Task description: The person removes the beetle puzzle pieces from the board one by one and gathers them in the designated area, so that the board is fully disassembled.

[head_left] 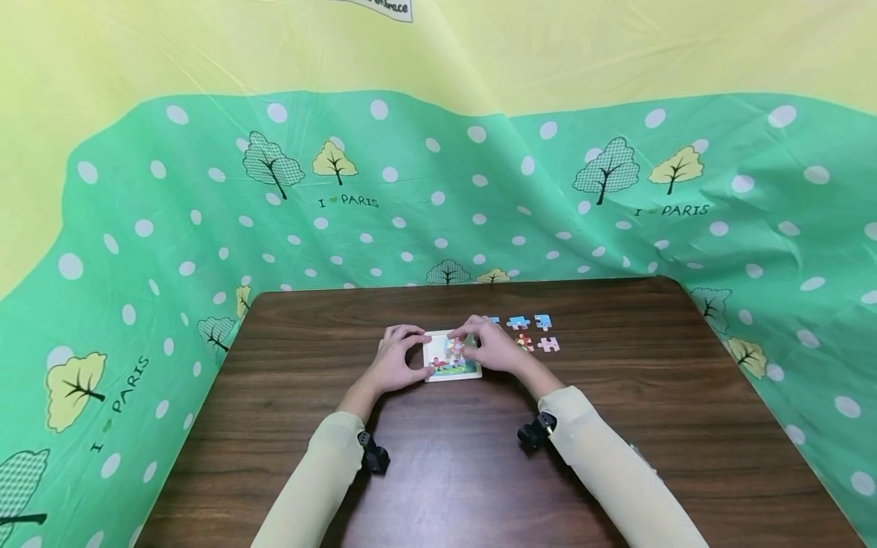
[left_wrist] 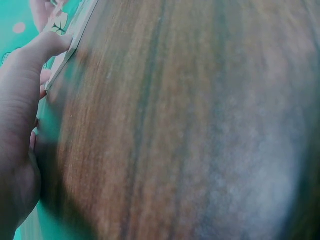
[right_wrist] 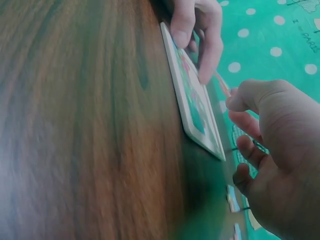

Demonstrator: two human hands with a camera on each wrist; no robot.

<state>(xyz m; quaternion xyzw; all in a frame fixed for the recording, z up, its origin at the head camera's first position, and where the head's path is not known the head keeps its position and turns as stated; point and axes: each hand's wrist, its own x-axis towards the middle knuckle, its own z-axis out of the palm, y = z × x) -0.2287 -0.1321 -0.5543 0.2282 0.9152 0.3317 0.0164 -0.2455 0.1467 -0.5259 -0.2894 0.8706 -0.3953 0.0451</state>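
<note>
A small white-framed jigsaw tray (head_left: 454, 377) lies on the table, its picture partly filled with colourful pieces along the front. My left hand (head_left: 396, 361) grips the tray's left side, thumb at the front corner and fingertips at the back one. The left wrist view shows that thumb (left_wrist: 60, 44) on the frame's edge. Over the right part of the tray is my right hand (head_left: 495, 347). Its thumb and forefinger pinch a thin pinkish puzzle piece (right_wrist: 223, 85), tilted up above the board in the right wrist view.
Loose pieces lie on the table behind and right of the tray, among them a blue piece (head_left: 518, 323), a blue corner piece (head_left: 543, 322), a red piece (head_left: 524, 342) and a pink piece (head_left: 549, 345). A green dotted cloth (head_left: 438, 228) hangs around the brown table (head_left: 452, 457).
</note>
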